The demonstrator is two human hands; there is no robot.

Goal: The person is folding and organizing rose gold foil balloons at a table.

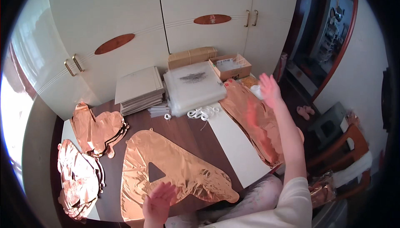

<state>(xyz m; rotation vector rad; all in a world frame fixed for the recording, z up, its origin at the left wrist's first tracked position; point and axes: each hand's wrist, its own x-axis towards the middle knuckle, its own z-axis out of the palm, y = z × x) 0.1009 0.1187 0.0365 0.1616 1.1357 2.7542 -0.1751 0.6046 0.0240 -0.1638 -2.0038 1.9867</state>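
"Where's the left hand on your feed?"

"Lower edge, just left of centre. I see the left hand (159,201) with its fingers extended, apart from any grip. It overlaps the copper foil letter A (179,171), which lies lower centre; I can't tell whether they touch. The hand and the frame's bottom hide part of the letter."

"And the right?"

"Right of centre, raised. The right hand (270,88) has its fingers straightened, clasping nothing I can see. It's beside a small white item (256,91), partly covered and too unclear for me to name. The forearm hides part of the foil stack (254,119)."

"Anything else hard to read?"

"Glare washes out the lower-left foil pile (79,182). In the upper centre, I can't make out everything inside the cardboard box (241,72)."
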